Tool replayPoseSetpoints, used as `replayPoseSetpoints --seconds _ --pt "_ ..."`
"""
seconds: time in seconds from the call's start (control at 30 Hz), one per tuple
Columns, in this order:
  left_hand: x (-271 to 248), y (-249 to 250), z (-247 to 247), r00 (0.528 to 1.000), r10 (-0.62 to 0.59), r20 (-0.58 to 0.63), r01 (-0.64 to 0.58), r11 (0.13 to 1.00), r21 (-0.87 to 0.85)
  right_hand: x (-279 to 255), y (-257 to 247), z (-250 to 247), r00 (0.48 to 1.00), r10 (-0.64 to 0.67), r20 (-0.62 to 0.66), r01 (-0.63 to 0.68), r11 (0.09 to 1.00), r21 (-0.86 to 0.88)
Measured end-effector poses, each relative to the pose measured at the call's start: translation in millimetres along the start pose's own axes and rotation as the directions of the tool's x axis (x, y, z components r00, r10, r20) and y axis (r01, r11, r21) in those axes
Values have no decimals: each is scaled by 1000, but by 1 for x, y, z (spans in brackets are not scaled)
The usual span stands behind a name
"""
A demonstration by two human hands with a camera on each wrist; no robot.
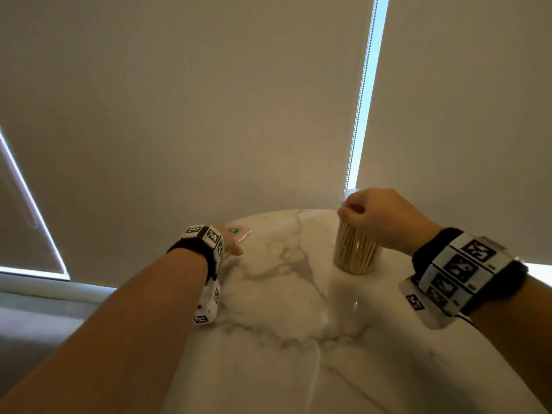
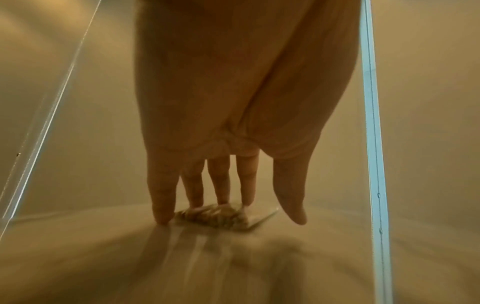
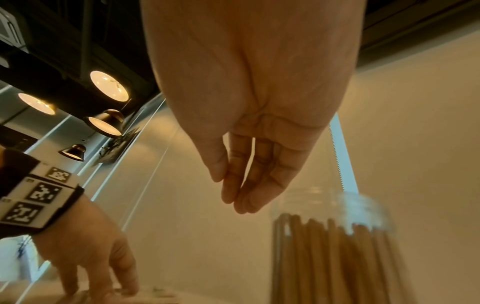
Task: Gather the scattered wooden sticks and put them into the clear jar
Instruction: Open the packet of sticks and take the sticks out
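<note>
A clear jar (image 1: 355, 249) stands upright at the far right of the marble table (image 1: 268, 339), packed with wooden sticks (image 3: 337, 257). My right hand (image 1: 351, 212) hovers right over the jar's open mouth. Its fingers (image 3: 249, 185) hang bunched together against the thumb, and I see nothing between them. My left hand (image 1: 230, 243) is at the table's far left edge. Its straight fingers (image 2: 163, 205) touch a clear plastic packet (image 2: 221, 218) with green print that lies flat and holds pale sticks. The thumb stands apart from the packet.
The round table's left edge (image 1: 191, 339) runs under my left wrist. Beige roller blinds (image 1: 209, 115) hang close behind the table, with a bead chain (image 1: 360, 115) in the bright gap just behind the jar. Floor (image 1: 35, 324) shows at the lower left.
</note>
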State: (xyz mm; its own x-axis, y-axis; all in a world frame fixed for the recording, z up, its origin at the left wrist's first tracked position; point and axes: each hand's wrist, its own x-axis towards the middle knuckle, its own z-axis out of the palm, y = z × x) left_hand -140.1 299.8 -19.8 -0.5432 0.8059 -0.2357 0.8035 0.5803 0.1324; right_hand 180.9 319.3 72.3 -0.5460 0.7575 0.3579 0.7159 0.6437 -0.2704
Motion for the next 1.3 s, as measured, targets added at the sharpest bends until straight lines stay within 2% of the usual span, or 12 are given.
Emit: replayPoseSetpoints --seconds 0.27,0.37,0.5,0.67,0.73,0.8,0.87,0.93,1.0,1.07,1.2,1.3 --pt "-41 2 12 979 50 -198 -48 999 14 -27 -18 43 968 -28 251 22 999 30" --pt "-66 10 12 969 81 -234 -99 993 -69 -36 -19 48 953 -26 303 15 999 41" --pt "-110 24 6 942 175 -287 -239 949 -206 -43 -15 51 945 16 326 -55 992 111" --pt "-171 41 -5 870 411 -272 -489 791 -367 -55 -5 41 961 36 275 -131 933 336" --pt "-183 46 -9 837 435 -332 -546 690 -474 -61 1 32 954 -30 299 -115 882 456" --pt "-187 52 -13 798 372 -475 -603 524 -602 -67 4 25 964 -44 264 -135 771 622" --pt "-186 60 -21 798 245 -551 -600 243 -762 -71 7 18 982 22 187 -165 580 798" --pt "-187 72 -30 861 249 -444 -437 -85 -895 -74 5 10 989 73 130 -149 415 897" --pt "-192 85 -36 863 377 -336 -290 -175 -941 -74 0 0 993 59 106 -121 354 928" --pt "-195 97 -37 849 434 -301 -256 -160 -953 -73 -7 -9 995 49 83 -95 366 926" --pt "-189 117 -37 852 390 -350 -319 -143 -937 -67 -8 -13 979 130 -157 43 622 782" --pt "-185 125 -33 846 368 -386 -385 -79 -920 -66 0 -10 963 121 -242 83 720 689"
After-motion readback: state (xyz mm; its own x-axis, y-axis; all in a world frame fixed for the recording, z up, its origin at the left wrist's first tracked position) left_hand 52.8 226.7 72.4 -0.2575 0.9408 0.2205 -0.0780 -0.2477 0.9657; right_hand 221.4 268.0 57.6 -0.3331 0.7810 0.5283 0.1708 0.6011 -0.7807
